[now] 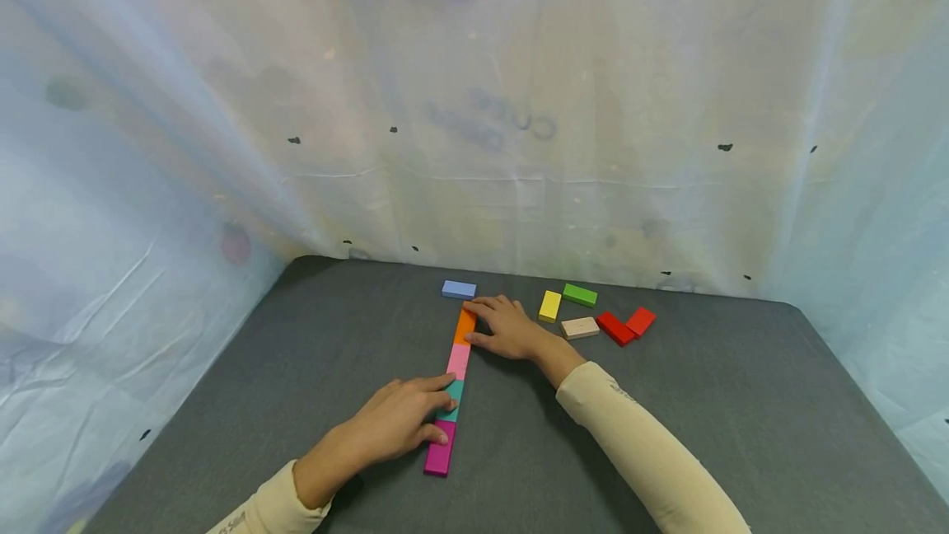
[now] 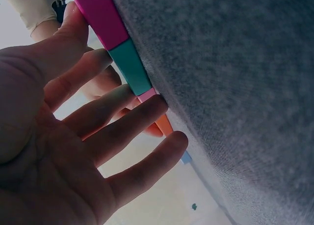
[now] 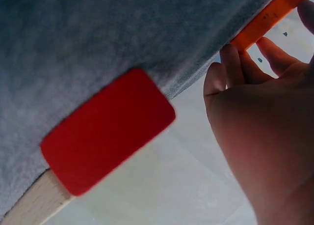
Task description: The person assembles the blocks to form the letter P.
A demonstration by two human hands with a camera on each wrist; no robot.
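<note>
A straight row of flat blocks runs away from me on the dark grey cloth: magenta (image 1: pixel 439 456), teal (image 1: pixel 448 414), pink (image 1: pixel 458 361) and orange (image 1: pixel 465 324), end to end. My left hand (image 1: pixel 396 419) lies along the row's left side, its fingers extended. Its thumb touches the magenta block, and its fingertips rest at the teal block and the pink block's near end. At the far end, my right hand (image 1: pixel 507 328) holds the orange block, with fingers at its far end and the thumb near the pink one. In the right wrist view, the orange block (image 3: pixel 267 21) shows beside these fingers.
Beyond the row lies a blue block (image 1: pixel 459 289). To the right are a yellow block (image 1: pixel 549 306), a green block (image 1: pixel 580 295), a bare wood block (image 1: pixel 580 328) and two red blocks (image 1: pixel 615 328) that touch. A pale sheet (image 1: pixel 519 213) hangs behind the table.
</note>
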